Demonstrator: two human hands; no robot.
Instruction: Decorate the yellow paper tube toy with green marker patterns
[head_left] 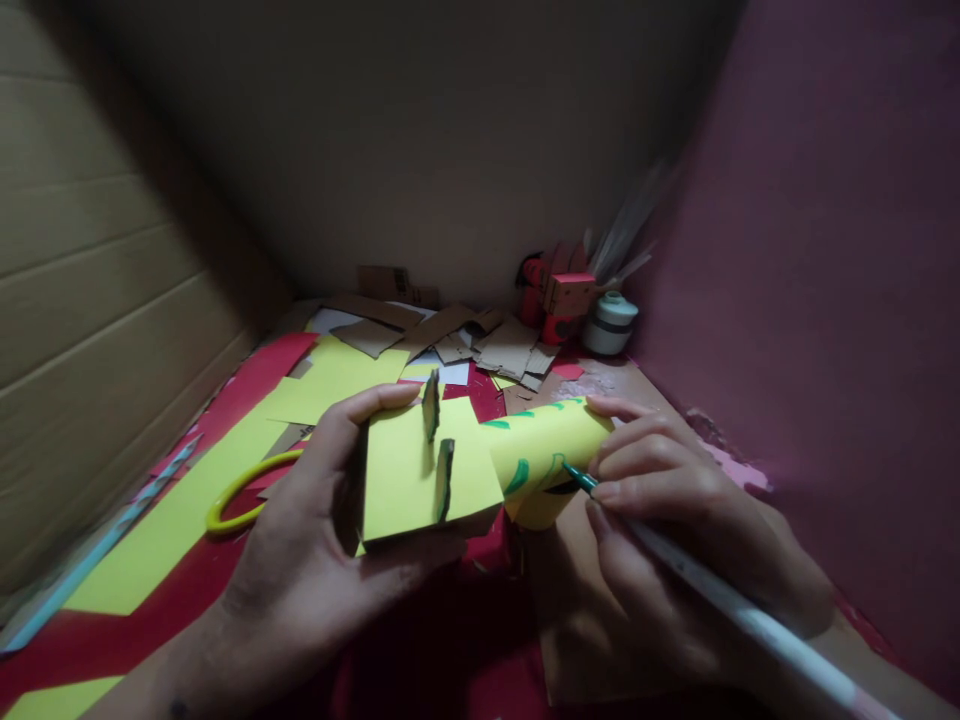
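Note:
My left hand (pixel 300 540) is closed around a yellow paper-covered box (pixel 397 465) with two thin dark-edged pieces standing up from its top face. Joined to the box or touching it on the right is a yellow paper tube (pixel 525 445) bearing several green marks. Between the fingers of my right hand (pixel 675 500) is a white-bodied marker (pixel 735 600). Its green tip meets the tube at the outline of an unfilled mark. A dark patch shows on the tube below the tip, partly hidden by my right hand.
Yellow paper sheets (pixel 345 370), cardboard scraps (pixel 510 350) and a yellow ring-shaped handle (pixel 255 490) lie around. A blue-and-white striped strip (pixel 105 550) rests at left. A red box-headed cardboard figure (pixel 570 295) and a pale jar (pixel 610 325) stand at the back right, near the pink wall (pixel 817 250).

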